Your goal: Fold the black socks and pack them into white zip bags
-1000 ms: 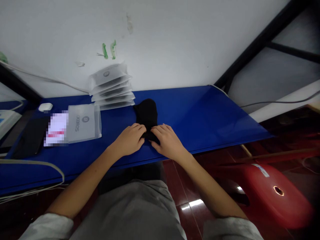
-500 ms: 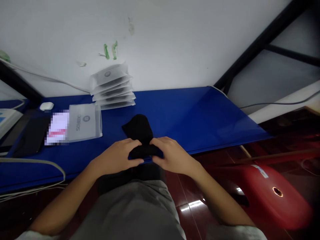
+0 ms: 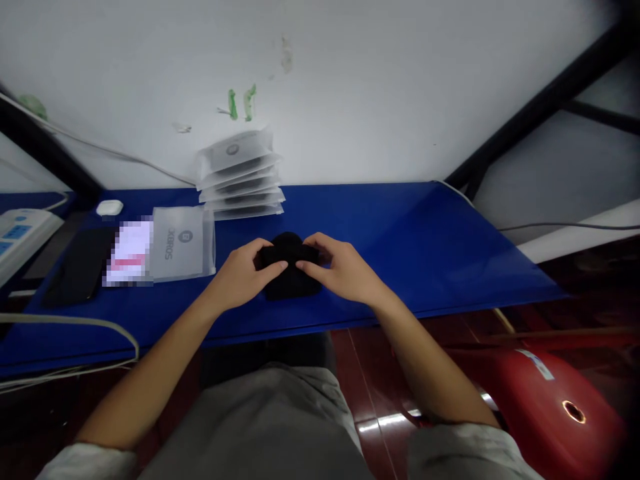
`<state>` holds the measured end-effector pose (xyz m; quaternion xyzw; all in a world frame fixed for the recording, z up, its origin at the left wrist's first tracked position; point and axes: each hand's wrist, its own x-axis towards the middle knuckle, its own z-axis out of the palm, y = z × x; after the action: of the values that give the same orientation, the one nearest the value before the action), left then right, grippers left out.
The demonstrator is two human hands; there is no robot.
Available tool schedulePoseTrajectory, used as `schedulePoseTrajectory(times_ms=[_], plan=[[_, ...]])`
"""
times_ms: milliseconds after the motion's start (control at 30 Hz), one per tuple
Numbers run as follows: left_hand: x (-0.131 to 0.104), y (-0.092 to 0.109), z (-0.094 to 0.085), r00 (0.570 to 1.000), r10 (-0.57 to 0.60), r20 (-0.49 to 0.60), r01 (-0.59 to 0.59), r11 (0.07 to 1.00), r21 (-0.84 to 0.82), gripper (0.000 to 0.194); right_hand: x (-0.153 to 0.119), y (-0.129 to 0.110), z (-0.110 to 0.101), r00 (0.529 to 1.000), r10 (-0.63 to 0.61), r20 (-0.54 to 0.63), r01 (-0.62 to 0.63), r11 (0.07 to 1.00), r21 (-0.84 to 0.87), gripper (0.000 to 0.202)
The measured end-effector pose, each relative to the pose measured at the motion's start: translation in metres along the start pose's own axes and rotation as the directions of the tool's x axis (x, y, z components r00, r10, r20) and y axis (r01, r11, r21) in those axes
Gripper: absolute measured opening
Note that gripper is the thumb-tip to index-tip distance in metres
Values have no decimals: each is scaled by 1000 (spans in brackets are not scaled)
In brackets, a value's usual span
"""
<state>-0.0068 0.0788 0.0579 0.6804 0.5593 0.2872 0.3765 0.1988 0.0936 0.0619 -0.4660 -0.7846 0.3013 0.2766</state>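
A folded piece of black cloth (image 3: 293,283) lies on the blue tabletop near its front edge; its exact kind is not clear. My left hand (image 3: 250,270) pinches its left side, thumb on the near face and fingers behind. Mirroring that, my right hand (image 3: 340,267) grips the right side with thumb and fingers. Both thumb tips come close together over the middle of the cloth. To the left lies a flat frosted zip bag (image 3: 185,250) with a printed logo. Behind it, several similar filled bags (image 3: 243,177) are stacked against the wall.
A black phone (image 3: 80,267), a blurred-out pale item (image 3: 129,253) and a small white case (image 3: 109,207) are on the left of the blue table (image 3: 400,247). A white device (image 3: 25,240) stands farther left. A red stool (image 3: 550,400) is at the lower right.
Both hands have moved forward from the table's front edge onto the tabletop with the black cloth. The cloth now looks more compact, its far flap no longer sticking out. The camera view has shifted slightly.
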Motion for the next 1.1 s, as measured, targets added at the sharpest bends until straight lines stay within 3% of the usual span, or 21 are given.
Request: schedulePoseTrajectory(times_ms=[233, 367, 500, 700, 833, 933, 1100], plan=[[27, 6, -10, 999, -14, -44, 22, 984, 179, 26, 33, 14, 0, 1000, 20, 3, -21, 996, 89, 18], [54, -7, -4, 997, -47, -62, 61, 963, 263, 25, 53, 25, 9, 998, 19, -68, -28, 991, -133, 17], [67, -24, 6, 995, -45, -83, 73, 923, 377, 24, 63, 42, 29, 990, -19, -142, -36, 926, -375, 26], [54, -30, 5, 994, -44, -96, 83, 888, 452, 32, 55, 40, 33, 985, -38, -171, -41, 899, -435, 32], [42, -29, 1, 991, 112, -69, -66, 879, 473, 40, 33, 10, 31, 970, -124, -208, -1, 858, -514, 30], [32, -29, -1, 984, 174, 44, -172, 847, 503, 38, 13, -8, 38, 990, -102, -103, 20, 802, -597, 35], [15, -23, -3, 991, 80, 105, -128, 773, 622, 32, 8, -1, 41, 995, -71, 68, 98, 781, -617, 28]])
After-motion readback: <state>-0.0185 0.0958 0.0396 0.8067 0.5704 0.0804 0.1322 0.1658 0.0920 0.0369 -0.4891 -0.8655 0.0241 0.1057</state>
